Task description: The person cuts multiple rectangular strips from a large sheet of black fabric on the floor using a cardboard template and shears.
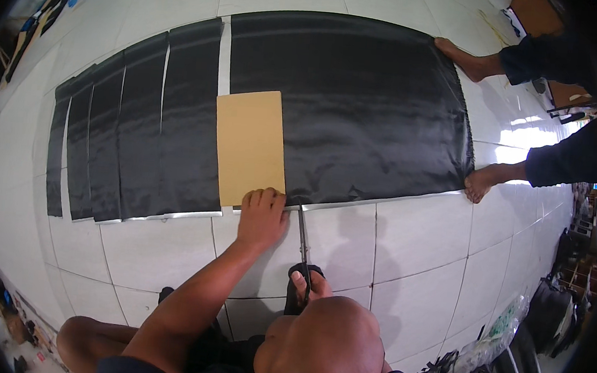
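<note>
A big sheet of shiny black fabric (368, 101) lies spread on the white tiled floor (412, 258). A tan cardboard rectangle (248, 140) rests on its left end. My left hand (262, 217) presses down on the cardboard's near right corner, fingers curled over the edge. My right hand (307, 286), half hidden behind my knee (328, 346), grips black-handled scissors (303, 239). Their blades point away from me and touch the fabric's near edge, just right of the cardboard. Several cut black strips (142, 125) lie side by side to the left.
Another person in dark trousers stands at the right with both bare feet (479, 183) on the fabric's right edge. Bags, a plastic sack (501, 329) and a wheel crowd the lower right. Clutter lines the left wall and the lower left corner.
</note>
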Action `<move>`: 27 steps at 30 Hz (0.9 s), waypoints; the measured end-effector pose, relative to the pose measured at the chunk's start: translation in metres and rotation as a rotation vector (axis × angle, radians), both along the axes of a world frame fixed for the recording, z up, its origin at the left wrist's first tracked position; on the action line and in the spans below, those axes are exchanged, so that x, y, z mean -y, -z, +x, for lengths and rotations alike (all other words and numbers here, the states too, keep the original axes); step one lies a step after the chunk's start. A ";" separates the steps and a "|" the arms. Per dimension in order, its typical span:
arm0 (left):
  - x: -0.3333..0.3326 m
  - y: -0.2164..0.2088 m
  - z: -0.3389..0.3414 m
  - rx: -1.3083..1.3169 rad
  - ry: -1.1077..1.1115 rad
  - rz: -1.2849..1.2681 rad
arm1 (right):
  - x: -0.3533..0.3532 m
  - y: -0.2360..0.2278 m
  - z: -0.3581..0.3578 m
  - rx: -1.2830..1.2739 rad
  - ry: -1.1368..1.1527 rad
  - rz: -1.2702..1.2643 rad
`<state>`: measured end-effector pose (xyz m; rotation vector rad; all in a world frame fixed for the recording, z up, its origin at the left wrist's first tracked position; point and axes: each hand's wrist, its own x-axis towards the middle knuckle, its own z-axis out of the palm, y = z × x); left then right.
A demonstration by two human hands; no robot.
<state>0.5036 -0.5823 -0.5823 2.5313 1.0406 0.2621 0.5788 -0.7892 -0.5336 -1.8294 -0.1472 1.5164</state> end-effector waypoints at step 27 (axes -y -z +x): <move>0.007 0.028 0.003 0.182 0.013 0.013 | -0.021 0.036 0.002 0.215 -0.121 0.009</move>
